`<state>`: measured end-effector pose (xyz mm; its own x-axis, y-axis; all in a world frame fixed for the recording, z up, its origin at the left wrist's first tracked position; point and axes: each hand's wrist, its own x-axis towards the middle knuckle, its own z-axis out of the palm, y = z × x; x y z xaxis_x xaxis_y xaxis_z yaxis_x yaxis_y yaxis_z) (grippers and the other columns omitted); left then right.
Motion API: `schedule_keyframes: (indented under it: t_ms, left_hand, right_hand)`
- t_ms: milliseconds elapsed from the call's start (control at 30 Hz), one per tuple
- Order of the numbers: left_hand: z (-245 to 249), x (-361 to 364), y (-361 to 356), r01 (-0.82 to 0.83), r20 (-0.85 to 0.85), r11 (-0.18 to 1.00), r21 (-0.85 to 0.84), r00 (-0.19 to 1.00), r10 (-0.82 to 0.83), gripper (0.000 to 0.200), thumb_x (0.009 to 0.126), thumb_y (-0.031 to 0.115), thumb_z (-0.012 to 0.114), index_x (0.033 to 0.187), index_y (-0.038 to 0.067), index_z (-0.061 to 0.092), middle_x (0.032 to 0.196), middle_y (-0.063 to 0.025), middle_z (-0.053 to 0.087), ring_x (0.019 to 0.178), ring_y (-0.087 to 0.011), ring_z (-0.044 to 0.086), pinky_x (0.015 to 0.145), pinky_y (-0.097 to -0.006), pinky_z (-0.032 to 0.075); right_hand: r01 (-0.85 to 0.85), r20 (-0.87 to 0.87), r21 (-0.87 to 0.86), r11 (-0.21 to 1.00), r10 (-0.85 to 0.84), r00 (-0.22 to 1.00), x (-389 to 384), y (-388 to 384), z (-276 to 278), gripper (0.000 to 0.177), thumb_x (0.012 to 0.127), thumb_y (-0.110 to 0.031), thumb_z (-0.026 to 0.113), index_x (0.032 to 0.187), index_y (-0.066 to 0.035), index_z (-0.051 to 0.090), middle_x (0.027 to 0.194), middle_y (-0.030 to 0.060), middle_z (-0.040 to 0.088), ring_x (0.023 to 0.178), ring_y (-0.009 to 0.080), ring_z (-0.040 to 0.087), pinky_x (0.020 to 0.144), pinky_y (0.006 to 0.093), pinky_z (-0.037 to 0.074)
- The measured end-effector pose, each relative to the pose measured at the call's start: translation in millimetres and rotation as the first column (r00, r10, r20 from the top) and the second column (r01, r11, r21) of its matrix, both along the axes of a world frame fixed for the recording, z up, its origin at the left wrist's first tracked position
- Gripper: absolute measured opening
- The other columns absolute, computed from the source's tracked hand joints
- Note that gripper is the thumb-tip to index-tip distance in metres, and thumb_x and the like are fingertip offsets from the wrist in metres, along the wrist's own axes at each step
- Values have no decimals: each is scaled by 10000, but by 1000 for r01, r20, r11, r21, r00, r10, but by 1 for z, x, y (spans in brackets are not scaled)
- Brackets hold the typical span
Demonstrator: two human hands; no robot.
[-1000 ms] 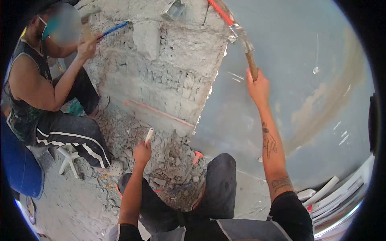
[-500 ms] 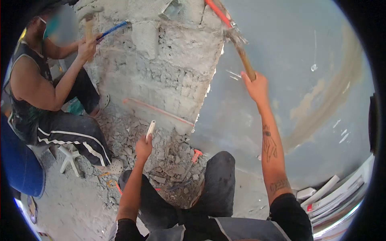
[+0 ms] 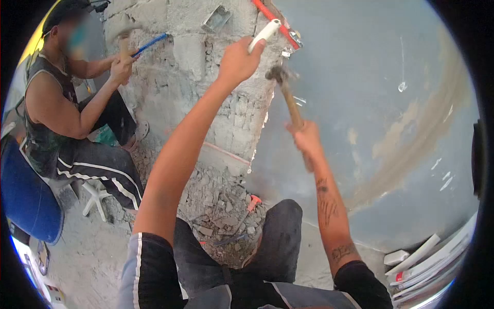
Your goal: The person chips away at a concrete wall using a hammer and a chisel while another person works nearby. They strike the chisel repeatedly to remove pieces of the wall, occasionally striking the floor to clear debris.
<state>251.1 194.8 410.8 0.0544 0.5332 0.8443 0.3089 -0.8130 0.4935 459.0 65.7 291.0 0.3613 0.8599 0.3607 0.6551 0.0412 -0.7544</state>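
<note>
My left hand (image 3: pixel 238 63) is raised to the wall, gripping a white handle (image 3: pixel 264 36) with a hole in its end; the rest of that tool is hidden or absent. Just beyond it runs a red pipe (image 3: pixel 275 20) along the broken plaster edge. My right hand (image 3: pixel 305 138) is closed around the wooden handle of a hammer (image 3: pixel 292 105), whose blurred head is lower than the white handle, in front of the wall. The rough block wall (image 3: pixel 231 72) meets smooth grey plaster (image 3: pixel 350 92) along a jagged edge.
A co-worker (image 3: pixel 56 98) sits at left with a hammer (image 3: pixel 124 46) and a blue chisel (image 3: pixel 150 44). Rubble (image 3: pixel 221 206) lies between my knees, with an orange-handled tool (image 3: pixel 253 202) on it. A metal box (image 3: pixel 216 18) is set in the wall. White lengths (image 3: pixel 437 262) lie at right.
My left hand has risen from above the rubble to the wall, carrying the white handle. My right hand has come down and left, and the hammer head has dropped away from the red pipe.
</note>
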Motion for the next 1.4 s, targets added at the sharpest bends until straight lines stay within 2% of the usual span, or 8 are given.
schedule_keyframes:
  t_ms: [167,433,800,867,1033,1100,1333,1400]
  left_hand:
    - [1,36,17,225,93,973,-45,971,-220,461,948,426,524,916,-22,623,727,-261,622,704,-424,628,657,-468,480]
    - [-14,45,13,63,31,997,43,997,-65,417,964,406,511,901,5,605,685,-254,602,670,-420,616,617,-468,466]
    - [12,66,28,112,199,993,32,973,-116,461,962,385,488,849,-46,603,722,-259,614,671,-426,606,657,-479,463]
    - [9,60,27,187,185,978,-87,968,-168,465,974,426,479,872,-9,608,602,-48,545,507,-164,502,474,-343,388]
    - [36,8,-16,302,165,863,-404,952,-256,475,962,446,482,875,-1,621,605,-16,523,497,-107,470,453,-309,374]
    - [44,16,-15,109,99,982,-151,991,-95,521,953,425,475,885,-66,636,750,-219,645,693,-377,620,683,-465,480]
    - [-10,46,-9,19,-205,998,54,979,-7,468,944,394,489,910,-51,632,861,-288,655,818,-435,650,745,-509,494]
    - [-25,24,-14,-257,-286,962,-89,932,223,456,937,390,512,932,-53,614,829,-296,646,795,-450,640,699,-518,500]
  right_hand:
    - [-66,-146,45,997,72,987,-6,-21,-13,390,867,-363,693,699,-55,524,527,-4,463,435,104,454,397,283,352]
    - [-121,-184,574,810,271,945,-6,-53,88,492,966,-538,468,848,-61,485,579,-17,417,446,81,409,430,234,345]
    - [-138,-167,564,814,277,946,-23,-58,136,559,940,-603,455,806,-61,477,574,-5,427,432,76,408,405,237,337]
    - [-143,-196,569,810,302,933,-23,-57,131,562,929,-600,488,764,-62,476,541,-16,417,417,67,401,389,242,331]
    - [-121,-206,513,850,259,944,-19,-56,126,553,933,-586,497,789,-52,496,542,-13,421,417,69,401,392,239,327]
    - [-134,-190,497,857,259,947,-23,-56,127,529,947,-571,480,818,-58,494,561,-6,428,422,75,409,396,239,332]
    - [-143,-178,489,861,259,949,-13,-61,115,524,946,-568,481,854,-52,508,546,-17,417,426,63,407,403,233,325]
    - [-125,-177,472,873,233,956,-4,-67,107,525,946,-570,480,855,-53,510,549,-16,420,425,63,407,402,233,327]
